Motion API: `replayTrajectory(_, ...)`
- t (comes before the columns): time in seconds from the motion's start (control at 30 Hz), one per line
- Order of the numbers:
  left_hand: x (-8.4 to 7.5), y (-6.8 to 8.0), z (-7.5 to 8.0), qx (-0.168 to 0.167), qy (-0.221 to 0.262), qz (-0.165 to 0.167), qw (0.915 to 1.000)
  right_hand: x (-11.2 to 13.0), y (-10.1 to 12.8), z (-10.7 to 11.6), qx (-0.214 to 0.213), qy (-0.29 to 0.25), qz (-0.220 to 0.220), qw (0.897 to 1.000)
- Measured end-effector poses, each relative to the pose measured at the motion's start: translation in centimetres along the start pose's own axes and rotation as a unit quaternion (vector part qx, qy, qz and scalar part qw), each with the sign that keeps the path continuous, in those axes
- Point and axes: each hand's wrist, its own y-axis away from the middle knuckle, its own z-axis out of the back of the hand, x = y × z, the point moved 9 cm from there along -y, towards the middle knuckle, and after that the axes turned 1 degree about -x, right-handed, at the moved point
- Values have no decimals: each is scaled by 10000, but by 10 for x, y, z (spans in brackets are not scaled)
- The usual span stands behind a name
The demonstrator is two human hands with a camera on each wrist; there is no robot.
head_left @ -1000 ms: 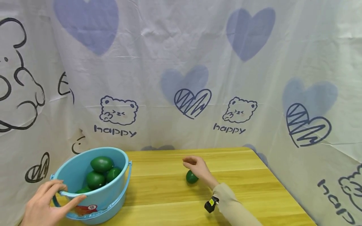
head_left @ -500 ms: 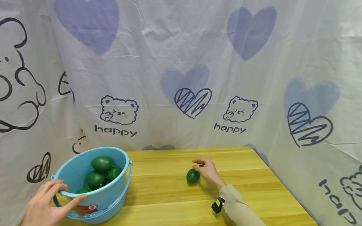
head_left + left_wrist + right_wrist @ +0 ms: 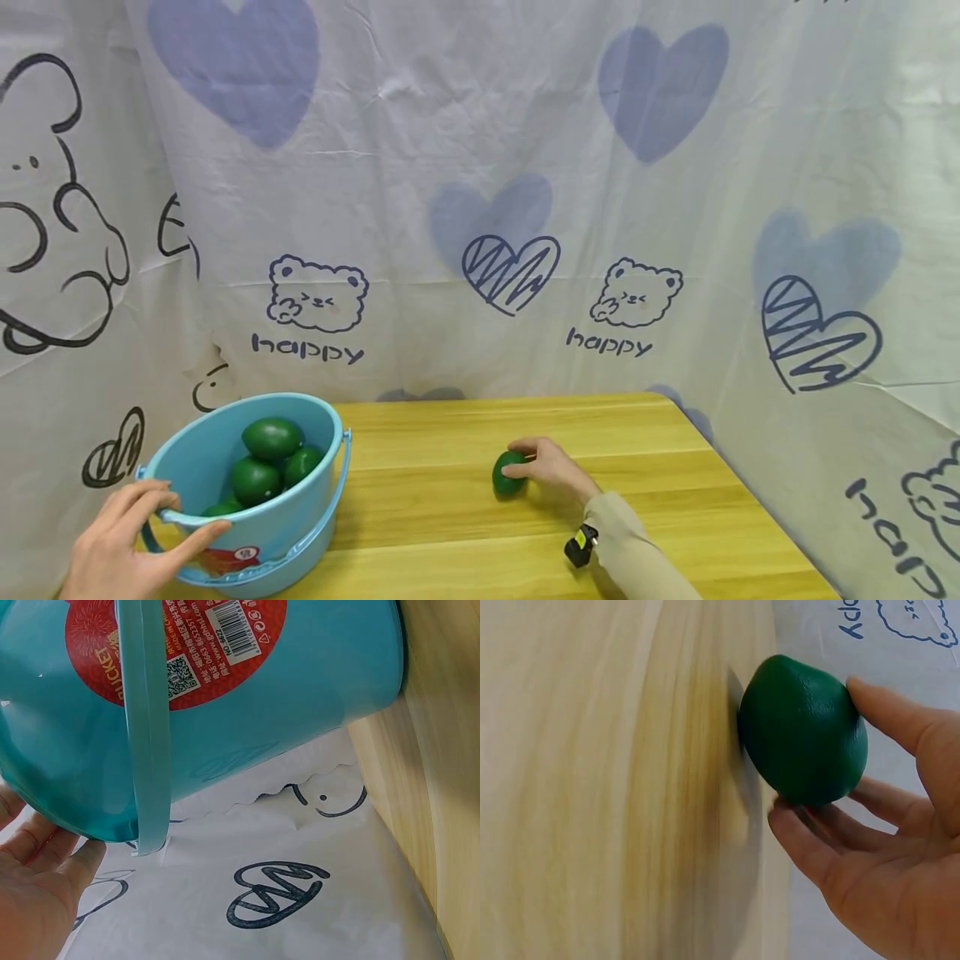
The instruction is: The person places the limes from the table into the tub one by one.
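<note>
A dark green, smooth fruit (image 3: 506,477) with a pointed end, like a lime or an avocado, sits on the wooden table. My right hand (image 3: 551,469) pinches it from the right. In the right wrist view the thumb touches one side of the fruit (image 3: 802,735) and the fingertips the other, its underside close to the tabletop. At the left my left hand (image 3: 123,542) grips the rim of a light blue bucket (image 3: 300,521), thumb outside and fingers over the edge. Several similar green fruits (image 3: 258,479) lie inside the bucket, which leans toward me.
The yellow wooden table (image 3: 420,500) reaches back to a white curtain (image 3: 480,108) printed with hearts and bears, which also hangs at both sides. The bucket's handle (image 3: 146,735) hangs down its outside, beside a red label (image 3: 225,682).
My right hand has shifted to the right, then lowered onto the green fruit on the table, and its thumb and fingers have closed around it. The left hand keeps its hold on the bucket.
</note>
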Motion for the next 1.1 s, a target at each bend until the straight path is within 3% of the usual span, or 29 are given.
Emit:
replayTrajectory(0.33,1,-1,-3,123,79,-24,9999,-5,1,-1,232,36,-341,9991)
replayTrajectory(0.67,-4,-9,1,-104,179,-266,9994,-3,1,-7,754,447,-25,9961)
replayTrajectory(0.87,-4,-7,2,-198,331,-369,9986,0,1,-13,756,237,-46,9968)
replayTrajectory(1.1,-4,-6,4,-175,304,-368,9987,11,-1,-15,475,-124,-78,9988)
